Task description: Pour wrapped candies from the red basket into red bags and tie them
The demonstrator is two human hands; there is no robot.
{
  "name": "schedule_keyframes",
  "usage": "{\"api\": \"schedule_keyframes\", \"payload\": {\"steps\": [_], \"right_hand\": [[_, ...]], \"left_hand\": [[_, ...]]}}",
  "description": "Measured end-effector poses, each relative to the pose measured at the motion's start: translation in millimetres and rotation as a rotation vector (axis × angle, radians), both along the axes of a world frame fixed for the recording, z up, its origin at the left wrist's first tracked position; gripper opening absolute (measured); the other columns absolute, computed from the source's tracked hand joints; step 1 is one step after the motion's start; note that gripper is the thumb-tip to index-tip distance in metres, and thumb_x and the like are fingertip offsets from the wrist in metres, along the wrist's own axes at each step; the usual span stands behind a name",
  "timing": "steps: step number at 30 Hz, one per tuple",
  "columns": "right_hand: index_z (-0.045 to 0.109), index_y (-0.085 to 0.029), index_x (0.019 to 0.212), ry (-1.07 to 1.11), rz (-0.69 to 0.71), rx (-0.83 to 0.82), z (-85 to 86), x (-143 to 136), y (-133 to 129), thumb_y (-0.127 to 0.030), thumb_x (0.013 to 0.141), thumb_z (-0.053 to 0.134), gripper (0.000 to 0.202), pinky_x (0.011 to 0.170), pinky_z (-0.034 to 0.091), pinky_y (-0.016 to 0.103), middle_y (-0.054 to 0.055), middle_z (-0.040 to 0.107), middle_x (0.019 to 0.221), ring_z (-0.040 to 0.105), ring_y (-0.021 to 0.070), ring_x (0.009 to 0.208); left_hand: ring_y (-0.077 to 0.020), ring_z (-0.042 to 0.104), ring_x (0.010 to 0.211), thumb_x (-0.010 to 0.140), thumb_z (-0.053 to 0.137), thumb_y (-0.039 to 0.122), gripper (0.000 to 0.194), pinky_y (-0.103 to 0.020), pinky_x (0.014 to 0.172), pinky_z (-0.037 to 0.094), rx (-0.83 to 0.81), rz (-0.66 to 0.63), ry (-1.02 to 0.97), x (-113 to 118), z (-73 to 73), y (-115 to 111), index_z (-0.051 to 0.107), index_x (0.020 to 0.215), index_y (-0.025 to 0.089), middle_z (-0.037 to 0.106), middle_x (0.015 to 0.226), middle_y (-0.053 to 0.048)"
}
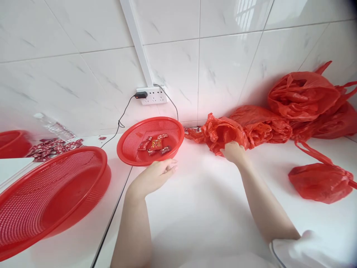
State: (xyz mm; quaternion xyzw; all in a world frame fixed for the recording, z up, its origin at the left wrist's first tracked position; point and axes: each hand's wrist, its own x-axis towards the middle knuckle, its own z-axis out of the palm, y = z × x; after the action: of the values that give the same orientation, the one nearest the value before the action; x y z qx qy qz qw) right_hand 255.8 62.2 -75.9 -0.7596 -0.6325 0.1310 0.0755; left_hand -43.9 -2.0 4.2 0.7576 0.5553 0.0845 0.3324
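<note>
Head view: my left hand (158, 173), relaxed, gripping nothing visible, is at the near rim of a red basket (132, 138) holding wrapped packets (156, 144); my right hand (233, 150) is at the mouth of a crumpled red bag (211, 128), right of the basket, grip I cannot tell. Possible faults: a hard tug may tear the bag; a left-hand knock may tip the basket.

Here's the left hand (158, 174), loose, fingers extended rightward, wrist bent above the left forearm (134, 227); and the right arm (263, 201) stretches forward, right hand (233, 151) knuckles-up, fingertips perhaps curled, hard to see.
</note>
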Motion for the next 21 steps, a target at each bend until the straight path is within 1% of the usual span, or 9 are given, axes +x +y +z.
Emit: {"api": "schedule_keyframes", "payload": {"steps": [4,7,9,11,13,15,16,18,21], "right_hand": [[0.067,-0.013,0.098,0.142,0.098,0.099,23.7,17.6,-12.4,-0.026,0.093,0.033,0.037,0.088,0.043,0.039,0.016,0.063,0.113,0.058,0.0265,0.105],[0.068,-0.019,0.105,0.5,0.105,0.23,42.7,25.2,-27.3,-0.036,0.091,0.04,0.035,0.093,0.042,0.039,0.009,0.062,0.119,0.056,0.0251,0.111],[0.067,-0.025,0.111,0.728,0.131,0.228,53.7,26.6,-39.2,-0.043,0.09,0.045,0.035,0.096,0.041,0.039,0.005,0.061,0.124,0.053,0.025,0.117],[0.068,-0.029,0.11,0.878,0.216,0.175,63.3,25.0,-50.7,-0.049,0.089,0.047,0.036,0.096,0.042,0.04,0.003,0.061,0.125,0.054,0.0249,0.117],[0.07,-0.029,0.107,0.977,0.348,0.115,71.0,21.7,-59.8,-0.05,0.088,0.049,0.035,0.094,0.044,0.04,0.004,0.062,0.123,0.056,0.0249,0.113],[0.072,-0.027,0.104,1.045,0.505,0.063,76.1,18.2,-65.5,-0.049,0.088,0.051,0.034,0.092,0.046,0.039,0.006,0.063,0.121,0.058,0.0248,0.11],[0.072,-0.026,0.103,1.067,0.577,0.041,77.7,16.7,-67.1,-0.048,0.088,0.052,0.034,0.092,0.046,0.039,0.007,0.064,0.119,0.058,0.0246,0.109],[0.073,-0.025,0.1,1.088,0.673,0.029,79.2,14.1,-68.9,-0.048,0.087,0.053,0.033,0.091,0.047,0.039,0.007,0.066,0.112,0.06,0.0242,0.107],[0.072,-0.021,0.087,1.021,0.662,0.051,77.5,6.8,-68.6,-0.047,0.088,0.052,0.033,0.086,0.049,0.038,0.008,0.067,0.099,0.062,0.0223,0.095]], "left_hand": [[-0.0257,0.063,0.094,0.086,0.04,0.056,0.052,-0.033,0.078,0.046,-0.002,-0.016,-0.027,0.5,-5.2,1.4,0.057,0.125,0.027,0.069,0.093,-0.005],[-0.0259,0.063,0.098,0.085,0.043,0.056,0.05,-0.033,0.081,0.046,-0.01,-0.033,-0.06,3.9,-9.2,1.7,0.059,0.123,0.028,0.07,0.097,-0.004],[-0.026,0.061,0.104,0.085,0.044,0.056,0.05,-0.034,0.086,0.045,-0.015,-0.02,-0.107,9.8,-10.9,0.9,0.059,0.123,0.027,0.068,0.108,-0.005],[-0.026,0.057,0.113,0.085,0.046,0.055,0.052,-0.035,0.092,0.043,0.022,0.024,-0.192,18.8,-12.2,-0.5,0.053,0.129,0.027,0.06,0.126,-0.007],[-0.0257,0.048,0.124,0.084,0.051,0.053,0.063,-0.036,0.097,0.041,0.098,0.098,-0.316,29.2,-13.8,-1.4,0.038,0.14,0.029,0.043,0.144,-0.007],[-0.026,0.035,0.135,0.08,0.059,0.051,0.079,-0.038,0.102,0.037,0.181,0.193,-0.439,37.9,-16.4,-0.4,0.022,0.147,0.03,0.026,0.154,-0.006],[-0.0263,0.03,0.138,0.078,0.062,0.049,0.084,-0.039,0.104,0.035,0.21,0.237,-0.493,40.8,-18.1,1.2,0.019,0.148,0.029,0.023,0.155,-0.006],[-0.0273,0.034,0.136,0.078,0.064,0.046,0.076,-0.04,0.105,0.036,0.205,0.289,-0.619,43.3,-22.0,6.6,0.031,0.144,0.026,0.034,0.15,-0.008],[-0.0251,0.059,0.109,0.081,0.06,0.043,0.042,-0.038,0.092,0.047,0.061,0.304,-0.87,41.4,-27.4,17.3,0.057,0.117,0.02,0.061,0.122,-0.009]]}}
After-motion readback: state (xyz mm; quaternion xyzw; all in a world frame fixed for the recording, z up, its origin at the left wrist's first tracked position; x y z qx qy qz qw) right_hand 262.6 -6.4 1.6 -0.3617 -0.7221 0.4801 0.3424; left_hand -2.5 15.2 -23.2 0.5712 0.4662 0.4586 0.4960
